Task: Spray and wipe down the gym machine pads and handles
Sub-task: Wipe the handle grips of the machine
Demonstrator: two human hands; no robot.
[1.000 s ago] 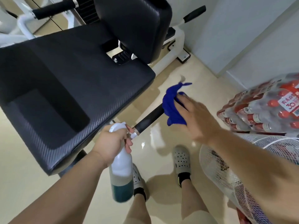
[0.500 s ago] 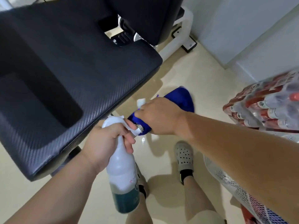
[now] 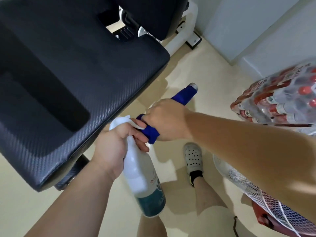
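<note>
Handle (image 3: pixel 193 86) runs from under the seat pad (image 3: pixel 85 65) up and rightward; right hand (image 3: pixel 165 120) is wrapped round it through the cloth (image 3: pixel 183 96), its bare tip ahead of the knuckles; left hand (image 3: pixel 116 142), just beside, clasps the spray bottle (image 3: pixel 142 177).

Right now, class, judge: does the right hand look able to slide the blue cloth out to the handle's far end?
Probably yes. The right hand grips the blue cloth wrapped round the handle, the cloth reaches nearly to its bare metal tip, and nothing blocks that stretch.
</note>
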